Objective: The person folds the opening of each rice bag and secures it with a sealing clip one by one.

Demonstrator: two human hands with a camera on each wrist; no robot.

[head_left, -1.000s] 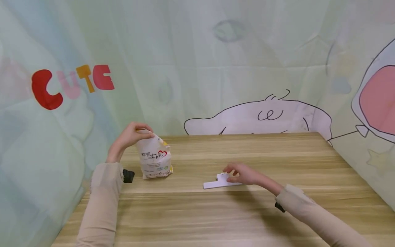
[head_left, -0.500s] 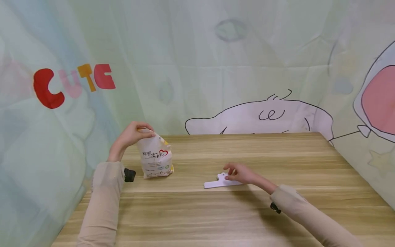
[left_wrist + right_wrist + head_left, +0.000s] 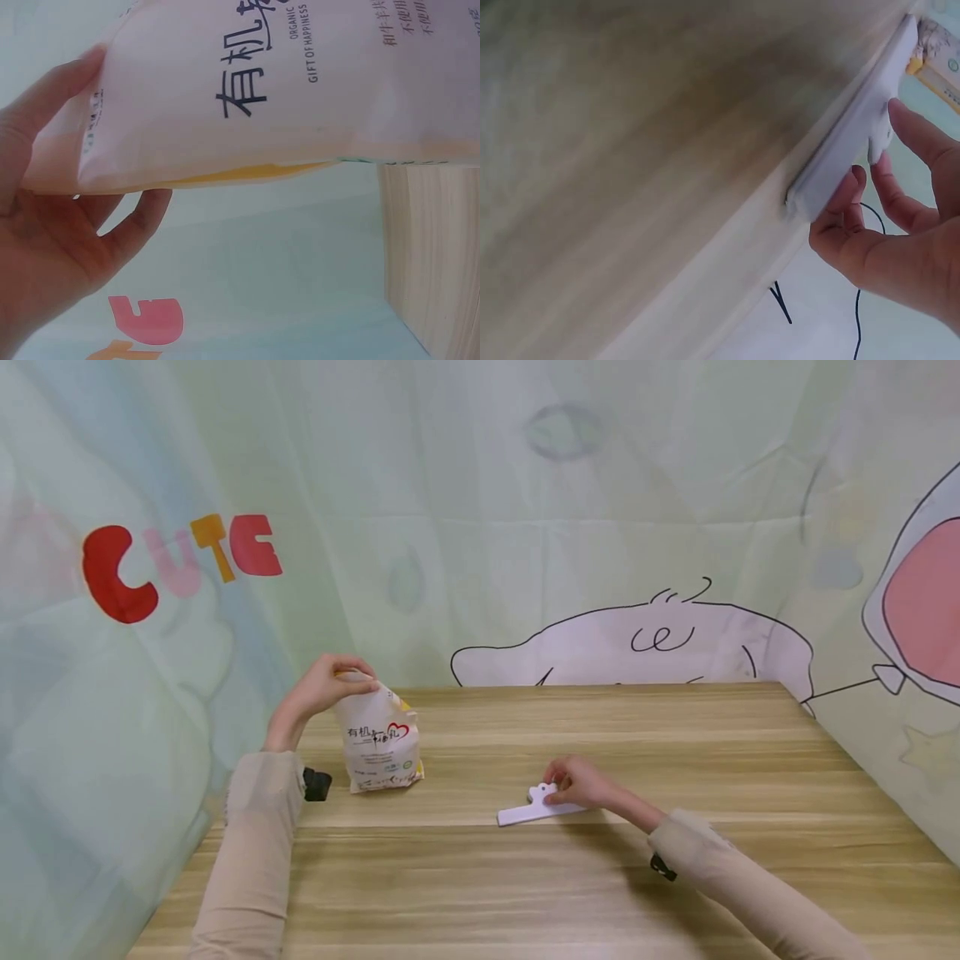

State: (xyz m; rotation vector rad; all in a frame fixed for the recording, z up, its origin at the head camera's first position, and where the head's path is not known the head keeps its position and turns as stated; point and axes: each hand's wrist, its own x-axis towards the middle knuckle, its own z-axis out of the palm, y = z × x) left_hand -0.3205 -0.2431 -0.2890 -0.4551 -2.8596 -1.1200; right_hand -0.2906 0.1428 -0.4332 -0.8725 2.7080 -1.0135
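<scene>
The left hand [image 3: 318,687] holds the upper left corner of a soft white packet [image 3: 382,750] printed with dark characters and a red heart outline, yellow showing along its right edge; the thumb lies on the printed face and the other fingers are bent behind it, clamped on the packet; the packet hangs roughly upright below that grip on the left part of the pale, wood-grained tabletop [image 3: 450,885], its bottom edge at the surface (whether it bears any weight there I cannot tell).

The right hand [image 3: 588,782] pinches a flat white clip [image 3: 521,815] of plastic look, a long straight bar with a scalloped, holed handle; the thumb presses the near side and the fingers curl round behind, clamped on it; the clip lies near the middle of the tabletop, right of the packet and well apart from it, its bar pointing left; from the right wrist the bar looks close to the wood, though contact is hard to judge.

Both forearms wear beige sleeves [image 3: 251,860], with a small black device [image 3: 317,785] at each wrist; behind rises a pale green fabric backdrop [image 3: 480,468] bearing colourful letters [image 3: 213,547] that spell CUTE, a white cartoon figure [image 3: 585,652] outlined in black and a pink balloon [image 3: 930,597].
</scene>
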